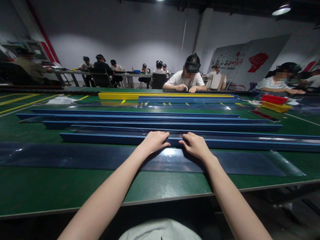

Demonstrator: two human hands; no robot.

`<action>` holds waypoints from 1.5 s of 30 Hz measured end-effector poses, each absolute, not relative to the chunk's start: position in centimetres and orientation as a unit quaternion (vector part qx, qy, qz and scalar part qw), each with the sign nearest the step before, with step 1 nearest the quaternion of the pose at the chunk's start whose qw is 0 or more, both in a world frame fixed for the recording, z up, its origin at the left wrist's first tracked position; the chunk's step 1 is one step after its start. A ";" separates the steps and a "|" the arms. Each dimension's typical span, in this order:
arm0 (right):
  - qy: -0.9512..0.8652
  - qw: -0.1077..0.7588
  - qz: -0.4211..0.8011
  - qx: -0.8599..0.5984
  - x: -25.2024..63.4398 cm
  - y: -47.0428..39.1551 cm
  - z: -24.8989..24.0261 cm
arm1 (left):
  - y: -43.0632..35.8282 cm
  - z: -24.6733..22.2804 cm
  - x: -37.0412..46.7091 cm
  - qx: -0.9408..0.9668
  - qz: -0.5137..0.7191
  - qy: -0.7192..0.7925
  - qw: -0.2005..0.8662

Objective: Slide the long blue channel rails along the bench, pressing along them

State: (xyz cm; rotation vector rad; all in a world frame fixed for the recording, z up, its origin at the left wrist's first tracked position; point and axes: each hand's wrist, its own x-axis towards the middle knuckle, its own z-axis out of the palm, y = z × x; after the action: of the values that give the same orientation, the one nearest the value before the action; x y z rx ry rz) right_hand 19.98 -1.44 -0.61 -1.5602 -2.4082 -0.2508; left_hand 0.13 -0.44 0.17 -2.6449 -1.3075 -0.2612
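Note:
A long blue channel [108, 138] lies across the green table [92, 188]. My left hand [156, 140] grips its near wall, fingers over the top edge and thumb on the near side. A short gap to the right, my right hand [194, 144] holds the same wall in the same way. Clear film shows inside the channel between its walls. Nearer to me, a wide strip of clear plastic film [80, 156] is spread flat on the table, passing below both wrists.
More blue channels [159, 124] lie behind, then a yellow channel [118, 96]. A red tray [274, 100] sits on a yellow tray [276, 107] at the right, near a dark red flat object [264, 116]. A person [187, 78] works across the table.

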 end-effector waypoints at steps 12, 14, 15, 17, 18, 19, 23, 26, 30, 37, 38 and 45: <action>-0.828 0.132 -0.086 -0.538 20.0 -1.3 -0.8 | -0.5 0.2 0.1 -0.891 -0.090 -0.435 0.095; -0.827 0.130 -0.082 -0.541 19.9 -1.4 -0.7 | -0.5 0.2 0.1 -0.891 -0.089 -0.436 0.092; -0.827 0.130 -0.082 -0.541 19.9 -1.4 -0.7 | -0.5 0.2 0.1 -0.891 -0.089 -0.436 0.090; -0.828 0.133 -0.083 -0.539 20.0 -1.4 -0.7 | -0.5 0.2 0.1 -0.891 -0.090 -0.435 0.088; -0.828 0.134 -0.083 -0.537 20.0 -1.4 -0.7 | -0.5 0.2 0.1 -0.892 -0.090 -0.435 0.087; -0.829 0.134 -0.083 -0.537 20.0 -1.4 -0.7 | -0.5 0.2 0.1 -0.891 -0.089 -0.437 0.085; -0.828 0.131 -0.081 -0.538 20.0 -1.4 -0.7 | -0.5 0.2 0.1 -0.890 -0.088 -0.441 0.080; -0.828 0.132 -0.080 -0.539 20.0 -1.4 -0.7 | -0.5 0.3 0.1 -0.890 -0.087 -0.441 0.081; -0.829 0.133 -0.083 -0.537 20.0 -1.4 -0.7 | -0.5 0.2 0.1 -0.890 -0.091 -0.437 0.088; -0.829 0.130 -0.087 -0.536 20.0 -1.3 -0.8 | -0.5 0.2 0.1 -0.890 -0.086 -0.440 0.080; -0.829 0.128 -0.085 -0.538 20.0 -1.3 -0.7 | -0.5 0.2 0.1 -0.890 -0.086 -0.440 0.080; -0.828 0.131 -0.082 -0.540 20.0 -1.3 -0.7 | -0.5 0.1 0.1 -0.890 -0.092 -0.439 0.084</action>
State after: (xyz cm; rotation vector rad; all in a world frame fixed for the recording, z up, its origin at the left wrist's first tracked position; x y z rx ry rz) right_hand 19.99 -1.35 -0.74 -1.5667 -2.4027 -0.2381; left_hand 0.06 -0.49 0.13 -2.6560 -1.3085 -0.2734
